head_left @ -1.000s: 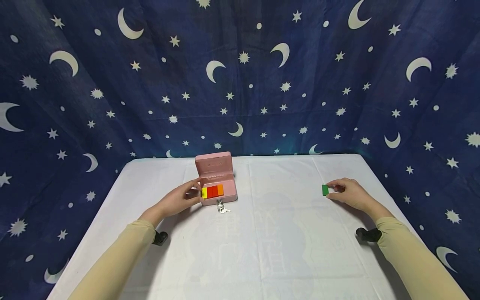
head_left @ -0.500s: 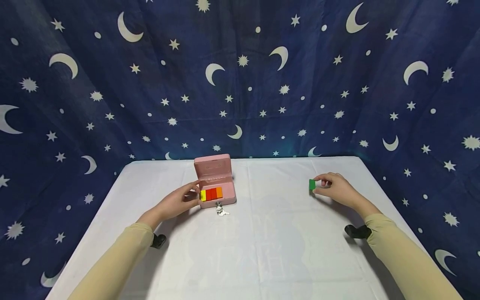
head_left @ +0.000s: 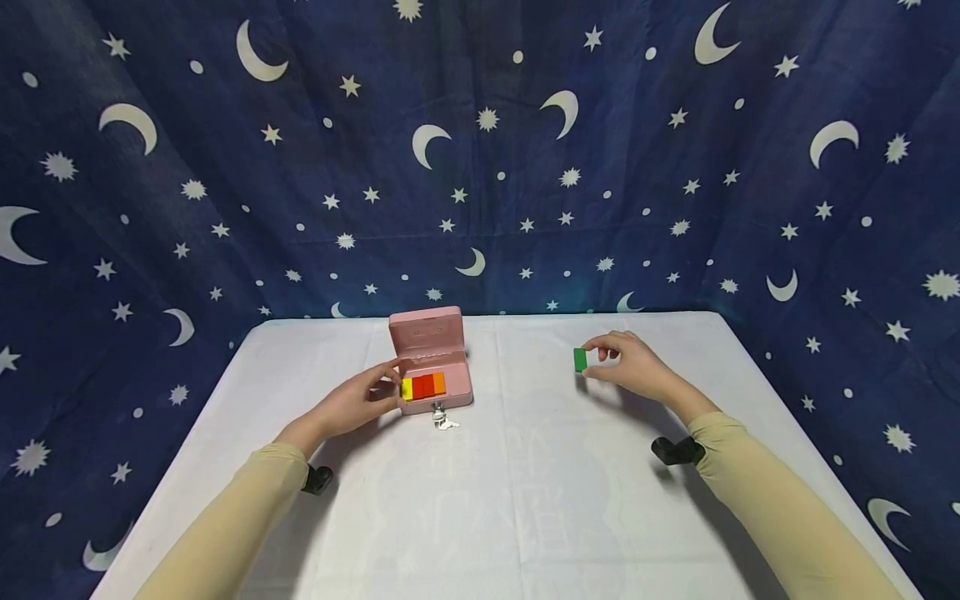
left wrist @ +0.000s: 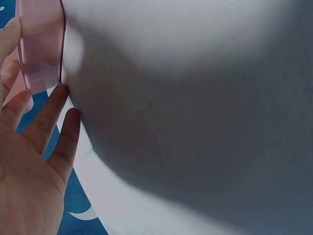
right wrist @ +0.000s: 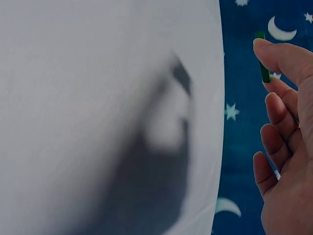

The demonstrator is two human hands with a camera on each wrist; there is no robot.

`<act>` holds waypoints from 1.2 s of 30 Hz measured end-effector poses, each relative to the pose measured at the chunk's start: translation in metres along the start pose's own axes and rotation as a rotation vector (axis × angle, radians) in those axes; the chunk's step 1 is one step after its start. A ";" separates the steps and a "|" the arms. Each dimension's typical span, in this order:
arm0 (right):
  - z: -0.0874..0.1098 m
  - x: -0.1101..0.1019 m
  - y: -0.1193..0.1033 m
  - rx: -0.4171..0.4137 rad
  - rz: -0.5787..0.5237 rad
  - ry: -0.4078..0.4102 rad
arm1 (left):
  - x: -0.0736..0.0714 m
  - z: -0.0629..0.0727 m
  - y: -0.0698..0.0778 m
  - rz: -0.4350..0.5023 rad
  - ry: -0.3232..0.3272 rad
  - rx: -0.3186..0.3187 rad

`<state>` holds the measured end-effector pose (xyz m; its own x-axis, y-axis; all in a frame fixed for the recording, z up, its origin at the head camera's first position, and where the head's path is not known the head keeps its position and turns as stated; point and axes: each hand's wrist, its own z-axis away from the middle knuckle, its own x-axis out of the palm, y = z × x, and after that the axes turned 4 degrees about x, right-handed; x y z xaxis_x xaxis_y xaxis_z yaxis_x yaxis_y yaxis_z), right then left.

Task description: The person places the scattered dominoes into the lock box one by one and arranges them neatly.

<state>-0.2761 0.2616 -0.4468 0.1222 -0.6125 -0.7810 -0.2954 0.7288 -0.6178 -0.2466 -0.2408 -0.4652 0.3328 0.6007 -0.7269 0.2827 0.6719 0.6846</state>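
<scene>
My right hand (head_left: 630, 364) holds a thin green domino (head_left: 580, 360) above the white table, pinched between thumb and fingers. In the right wrist view the green domino (right wrist: 262, 58) is seen edge-on at the fingertips, the other fingers loosely bent. On the left, a pink metal cash box (head_left: 460, 379) stands with its lid raised. Inside it lie a yellow domino (head_left: 407, 389), red dominoes (head_left: 423, 386) and an orange domino (head_left: 438, 383) in a row. My left hand (head_left: 351, 402) rests against the box's left end; in the left wrist view its fingers (left wrist: 46, 115) are fairly straight and spread.
Small silver keys (head_left: 446, 422) hang from the lock at the box's front. A white cloth (head_left: 540, 500) covers the table, and a dark blue curtain (head_left: 480, 208) with moons and stars surrounds it. Black wrist mounts (head_left: 677, 451) sit under both forearms.
My right hand has carried the green domino leftward across the table, nearer to the pink box. My left hand and the box have stayed in place.
</scene>
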 end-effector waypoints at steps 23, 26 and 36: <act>-0.039 0.039 -0.069 -0.134 -0.040 -0.020 | 0.000 0.002 -0.001 0.007 -0.010 -0.026; -0.046 0.044 -0.077 -0.137 -0.026 -0.028 | -0.001 0.002 0.000 0.005 -0.005 -0.015; -0.062 0.070 -0.105 -0.120 0.011 -0.072 | -0.002 0.000 0.003 -0.006 -0.009 -0.006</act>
<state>-0.2951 0.1231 -0.4305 0.1849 -0.5781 -0.7947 -0.4078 0.6906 -0.5973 -0.2459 -0.2401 -0.4614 0.3392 0.5930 -0.7302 0.2789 0.6779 0.6802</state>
